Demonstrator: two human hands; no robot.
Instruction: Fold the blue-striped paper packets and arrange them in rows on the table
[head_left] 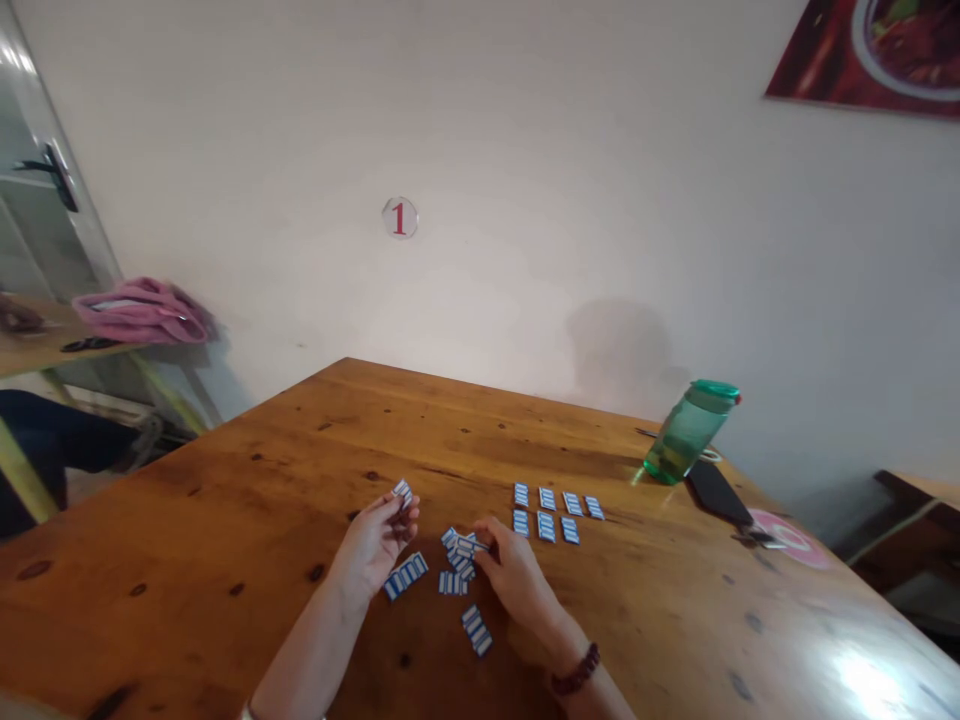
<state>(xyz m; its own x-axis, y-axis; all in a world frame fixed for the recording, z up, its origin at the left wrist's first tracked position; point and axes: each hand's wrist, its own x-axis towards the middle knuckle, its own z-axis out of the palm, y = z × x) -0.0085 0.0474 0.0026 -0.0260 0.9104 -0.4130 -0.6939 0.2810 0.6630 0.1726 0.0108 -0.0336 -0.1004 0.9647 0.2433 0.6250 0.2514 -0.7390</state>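
My left hand [373, 545] is raised a little over the wooden table [405, 430], its fingers closed on a small blue-and-white card [403, 490]. To the right, my right hand [519, 578] pinches another small blue-and-white card [466, 546] at the edge of a loose pile [459, 566]. Below my left hand lies a slanted row of like cards [406, 575]. Nearer to me is a short strip of them [476, 630]. Beyond my right hand, several small sets of cards [546, 526] are laid out in two rows. Their print is too small to read.
A green bottle [691, 432] stands toward the table's right side, beside a dark phone [718, 492]. Close by are a pink disc [791, 538] and a small metal object [759, 538]. A wall runs behind the table. At left, a pink cloth [146, 310] lies on another table, near a person's leg [64, 435].
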